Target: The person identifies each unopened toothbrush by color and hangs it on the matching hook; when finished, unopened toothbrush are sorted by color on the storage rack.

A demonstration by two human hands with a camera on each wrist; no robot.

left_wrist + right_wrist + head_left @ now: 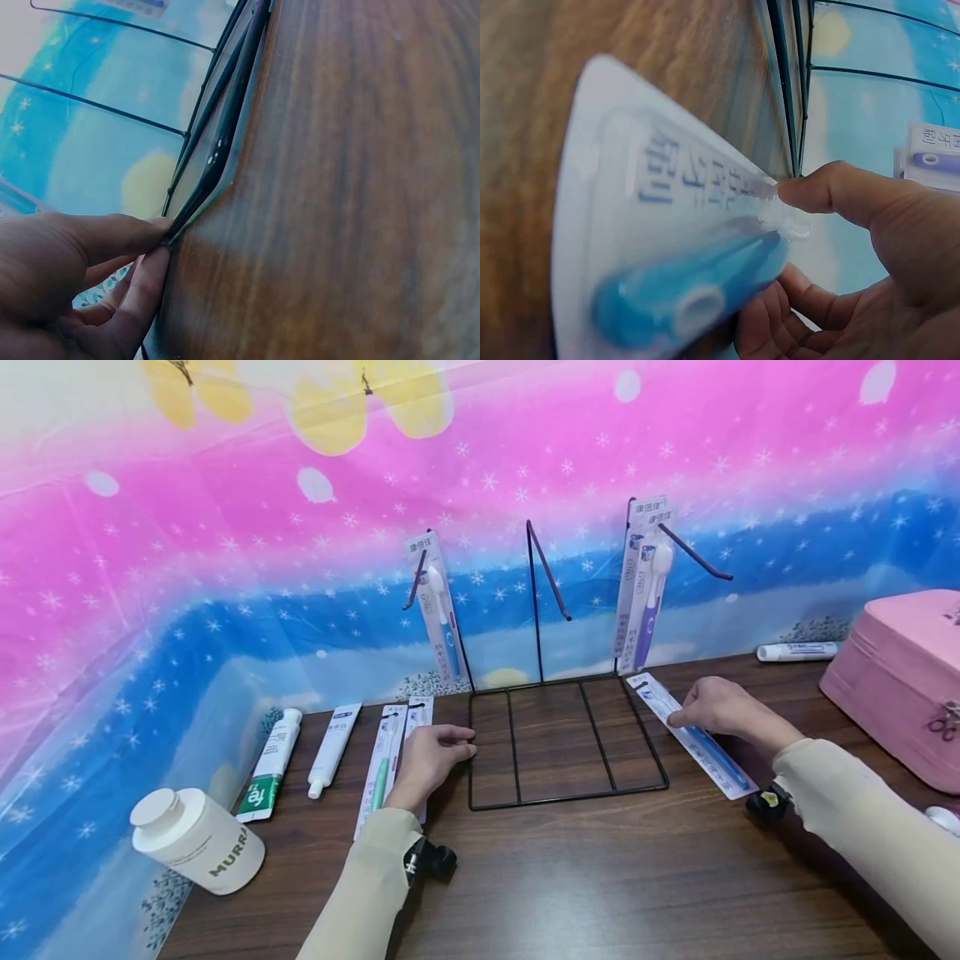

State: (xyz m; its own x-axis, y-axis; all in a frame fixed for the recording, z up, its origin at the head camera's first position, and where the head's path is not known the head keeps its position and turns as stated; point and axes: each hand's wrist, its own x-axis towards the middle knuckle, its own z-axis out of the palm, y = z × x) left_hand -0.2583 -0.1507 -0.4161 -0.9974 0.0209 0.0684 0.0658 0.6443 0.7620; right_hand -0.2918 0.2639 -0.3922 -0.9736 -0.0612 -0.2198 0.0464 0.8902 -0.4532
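Clock directions per head view. Right hand (727, 710) pinches the long white card-and-clear-plastic blister pack with a blue-handled toothbrush (718, 760), thumb on one long edge, fingers at the other side. Pack sits on the 9 o'clock side of the palm, just off the 3 o'clock side of the black wire rack (562, 799), over the dark wood-grain table (570, 885). Can't tell if it's fully off the wood.

Long axis runs 10:30 to 4:30: brush-head end up by the rack's rear corner, handle end toward the right wrist. From the pack's middle, the rack's bent black middle hook arm (549, 571) is about 10 to 11, the right one (695, 552) about 12.

Left hand (427, 764) has thumb and finger pinched on the base wire at the rack's 9 o'clock side. Right is the nearer hand to the pack; left is across the base. My read: brush-head end versus hook arms is the relation that counts.
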